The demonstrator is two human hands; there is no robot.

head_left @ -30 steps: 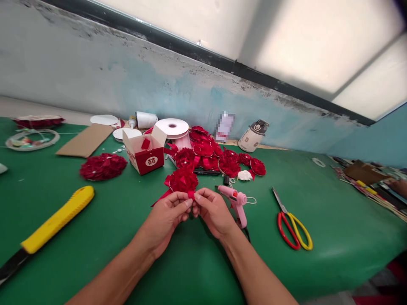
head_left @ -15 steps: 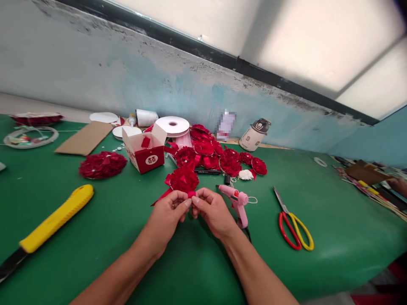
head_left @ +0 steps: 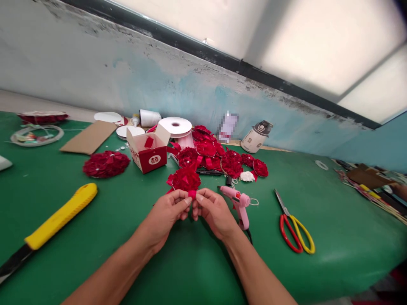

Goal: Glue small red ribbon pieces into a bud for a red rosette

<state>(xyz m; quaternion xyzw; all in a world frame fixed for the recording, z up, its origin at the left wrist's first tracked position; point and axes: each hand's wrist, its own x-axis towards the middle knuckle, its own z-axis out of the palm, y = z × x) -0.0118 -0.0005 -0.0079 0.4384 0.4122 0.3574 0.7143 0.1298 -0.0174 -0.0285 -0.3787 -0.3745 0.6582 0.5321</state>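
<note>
Two hands meet over the green table [head_left: 95, 237] in the head view, the only one here. The left hand [head_left: 165, 216] and the right hand [head_left: 214, 212] each have their fingers [head_left: 186, 202] closed in a pinch on a small folded piece of red ribbon [head_left: 192, 194], held between the thumb and fingertips of both. Just beyond the fingers lies a red ribbon flower [head_left: 185, 179], its near edge touching or almost touching the pinched piece; I cannot tell which.

Just to the right of the right hand's fingers lies a pink glue gun [head_left: 239, 202], and farther right a pair of scissors [head_left: 294, 226]. Well to the left of the left hand lies a yellow-handled knife [head_left: 60, 217]. Beyond the flower stand a red box [head_left: 149, 153] and a heap of more flowers [head_left: 219, 157].

The fold looks small and springy; a loosened pinch could let it open. The glue gun's tip sits close, so a sideways move of the right hand could brush it.
</note>
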